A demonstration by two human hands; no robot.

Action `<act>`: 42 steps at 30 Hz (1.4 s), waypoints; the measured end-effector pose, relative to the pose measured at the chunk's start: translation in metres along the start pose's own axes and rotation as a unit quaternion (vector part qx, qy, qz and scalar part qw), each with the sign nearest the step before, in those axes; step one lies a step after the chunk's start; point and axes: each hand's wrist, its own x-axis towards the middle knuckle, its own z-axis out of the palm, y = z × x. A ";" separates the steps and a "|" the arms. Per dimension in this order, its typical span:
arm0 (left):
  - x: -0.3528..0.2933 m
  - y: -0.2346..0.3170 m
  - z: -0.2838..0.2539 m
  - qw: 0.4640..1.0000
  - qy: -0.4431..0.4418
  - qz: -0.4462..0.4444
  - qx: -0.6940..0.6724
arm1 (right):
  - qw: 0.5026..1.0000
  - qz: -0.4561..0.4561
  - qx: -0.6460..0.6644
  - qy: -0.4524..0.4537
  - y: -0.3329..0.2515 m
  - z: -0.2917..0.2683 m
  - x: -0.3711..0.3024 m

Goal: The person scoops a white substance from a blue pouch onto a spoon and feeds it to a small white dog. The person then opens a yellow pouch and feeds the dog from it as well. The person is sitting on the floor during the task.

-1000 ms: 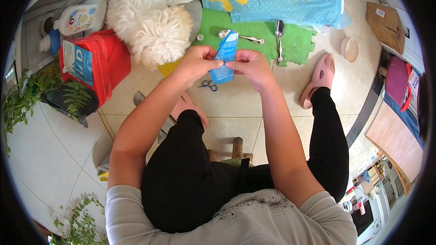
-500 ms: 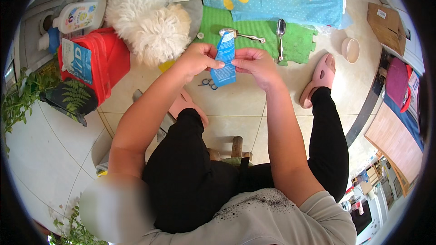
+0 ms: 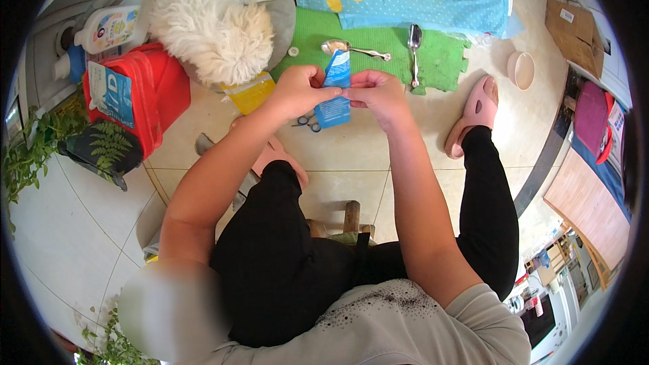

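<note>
- I see yellow packet (image 3: 250,96) on floor (image 3: 348,152), left.
- Left hand (image 3: 299,91): pinching blue packet (image 3: 334,115), left edge.
- Blue packet: between hands.
- Right hand (image 3: 377,96): pinching same, right edge.
- Metal scoop (image 3: 414,40): far right, on green mat (image 3: 443,61).

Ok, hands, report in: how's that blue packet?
Left hand, right hand: both pinching packet. Packet held up above floor. Nothing seen blocking it; scissors on floor nearby.

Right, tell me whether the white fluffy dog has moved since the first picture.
Yes: judged against the ribbed green mat, the dog has shifted slightly left, widening the gap between them.
</note>
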 end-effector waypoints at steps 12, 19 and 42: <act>0.006 -0.010 0.003 0.989 -0.057 -0.047 -0.126 | 0.997 -0.040 0.043 -0.046 0.011 -0.002 0.010; 0.009 -0.009 0.000 0.985 -0.072 -0.045 -0.149 | 0.992 0.049 0.100 -0.056 0.003 -0.005 0.015; 0.029 -0.009 -0.003 0.995 -0.057 -0.068 -0.045 | 0.997 0.040 -0.008 -0.073 0.013 -0.013 0.045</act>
